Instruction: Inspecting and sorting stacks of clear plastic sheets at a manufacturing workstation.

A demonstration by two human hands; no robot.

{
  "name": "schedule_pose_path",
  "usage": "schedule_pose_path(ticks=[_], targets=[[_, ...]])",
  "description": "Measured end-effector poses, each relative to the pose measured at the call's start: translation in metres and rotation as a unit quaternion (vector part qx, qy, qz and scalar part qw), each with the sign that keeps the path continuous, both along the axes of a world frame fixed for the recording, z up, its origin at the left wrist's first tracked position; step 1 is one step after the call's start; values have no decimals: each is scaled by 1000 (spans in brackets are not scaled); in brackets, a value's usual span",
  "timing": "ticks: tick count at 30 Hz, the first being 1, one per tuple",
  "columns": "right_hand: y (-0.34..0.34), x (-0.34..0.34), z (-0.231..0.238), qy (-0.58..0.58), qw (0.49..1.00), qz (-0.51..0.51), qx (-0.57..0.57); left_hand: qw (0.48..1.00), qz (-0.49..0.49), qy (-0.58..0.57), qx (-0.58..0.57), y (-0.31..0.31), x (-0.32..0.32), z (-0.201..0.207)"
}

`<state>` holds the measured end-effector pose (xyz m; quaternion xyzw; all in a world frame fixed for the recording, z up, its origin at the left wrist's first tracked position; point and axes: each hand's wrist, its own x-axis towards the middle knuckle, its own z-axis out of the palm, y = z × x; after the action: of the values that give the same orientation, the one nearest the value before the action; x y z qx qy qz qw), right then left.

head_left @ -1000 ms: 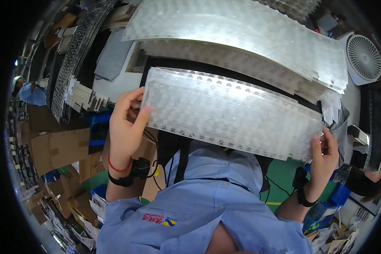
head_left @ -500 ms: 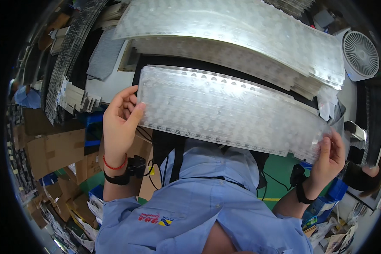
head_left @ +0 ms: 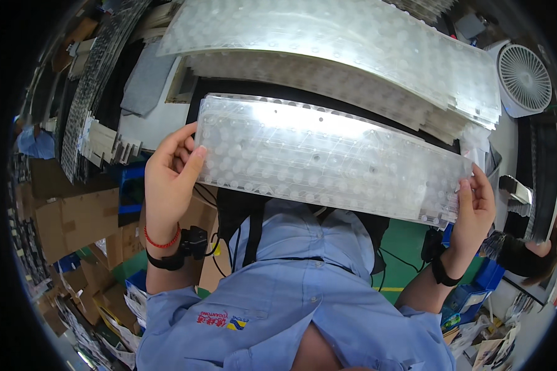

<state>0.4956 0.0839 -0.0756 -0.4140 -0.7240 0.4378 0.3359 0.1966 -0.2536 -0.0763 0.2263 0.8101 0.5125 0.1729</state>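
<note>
Between my two hands stretches a long, translucent plastic sheet (head_left: 328, 164) with rows of round spots and fine lines, shining where light strikes its far edge. My left hand (head_left: 174, 173) pinches the left end, thumb on top and fingers curled behind. At the other end my right hand (head_left: 475, 201) grips the right edge near its corner, thumb on the face. Whether it is one sheet or several lying together, I cannot tell. Beyond it lies a tall stack of similar translucent sheets (head_left: 353, 31), its layered near edge facing me.
A white round fan (head_left: 524, 79) stands at the right of the bench. Grey cloth (head_left: 144, 83) and stacked strips (head_left: 102, 143) lie to the left. Cardboard boxes (head_left: 77, 226) are on the lower left, blue bins (head_left: 473, 294) on the lower right. Another person's dark hair shows at far right.
The held sheet has tilted, so its spots and lines show more clearly. My right hand has moved slightly left and up with its end; my left still grips the other end.
</note>
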Motion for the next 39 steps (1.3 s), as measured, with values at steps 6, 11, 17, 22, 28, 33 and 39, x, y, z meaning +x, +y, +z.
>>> schedule_pose_path(ticks=[6, 11, 17, 22, 28, 33, 39], targets=[[-10, 6, 14, 171, 984, -17, -54, 1000, 13, -5, 5, 2, 1, -1], [-8, 17, 1, 40, 997, -3, -62, 1000, 16, -1, 17, 3, 1, -3], [-9, 10, -1, 14, 999, 0, -47, 1000, -3, -15, -6, -1, -1, 1], [-10, 7, -1, -29, 999, -7, -21, 998, -11, -51, 24, 2, -3, 5], [-11, 7, 3, -32, 998, 31, -53, 997, -13, -67, 33, 5, -5, 10], [-10, 10, 9, -20, 998, 29, -54, 996, -10, -78, 37, 2, -9, 8], [-6, 12, 10, -30, 997, 29, -58, 999, 27, -39, 25, 7, -7, 9]])
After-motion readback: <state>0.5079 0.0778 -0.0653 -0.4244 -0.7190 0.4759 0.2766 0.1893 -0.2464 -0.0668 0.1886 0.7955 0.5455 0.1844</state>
